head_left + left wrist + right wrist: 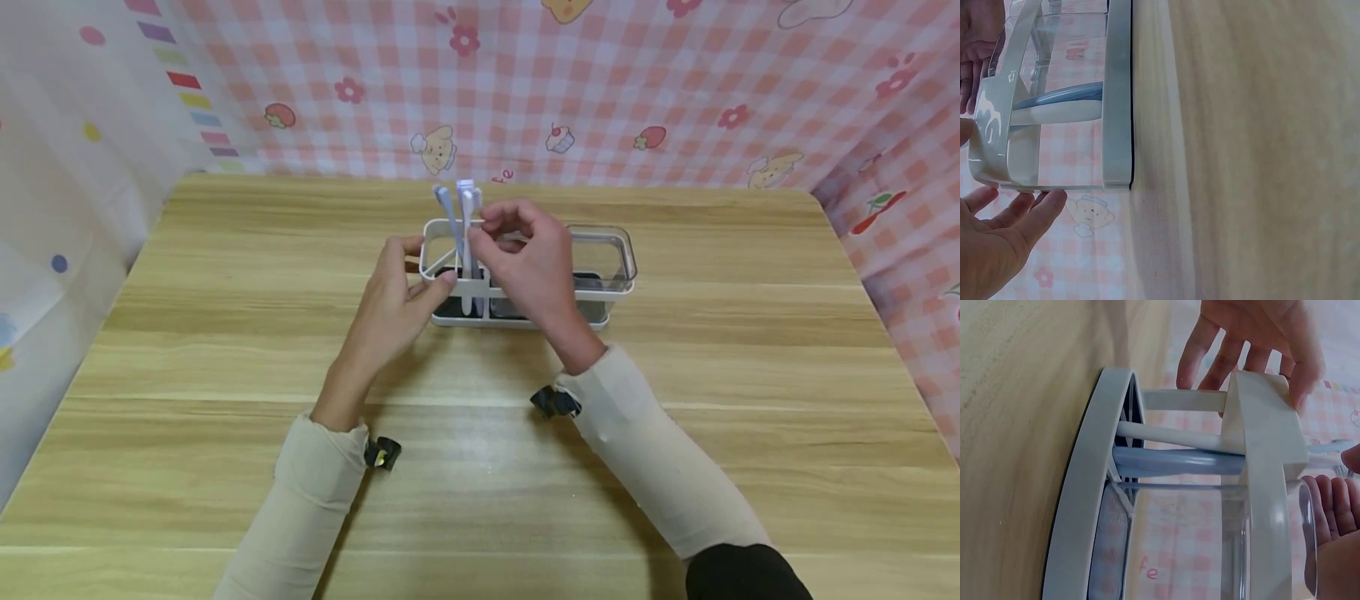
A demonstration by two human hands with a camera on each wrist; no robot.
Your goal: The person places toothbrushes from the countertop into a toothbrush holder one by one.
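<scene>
A white two-tier toothbrush holder (pixel 472 288) stands on the table with several toothbrushes upright in its left section. A blue toothbrush (pixel 448 208) leans left beside a white toothbrush (pixel 467 250), with a pale purple one close behind. My left hand (pixel 393 296) grips the holder's left end, thumb on the front rim and fingers at the end wall, as the left wrist view shows. With thumb and forefinger, my right hand (pixel 532 258) pinches a toothbrush near its head; the other fingers curl loosely. The handles' lower ends reach the holder's base in the right wrist view.
A clear cup (pixel 602 227) sits in the right section of the holder, partly behind my right hand. The wood-grain table (pixel 480 467) ends at the back against a pink checked curtain (pixel 510 92). Both sleeves carry small black wrist cameras.
</scene>
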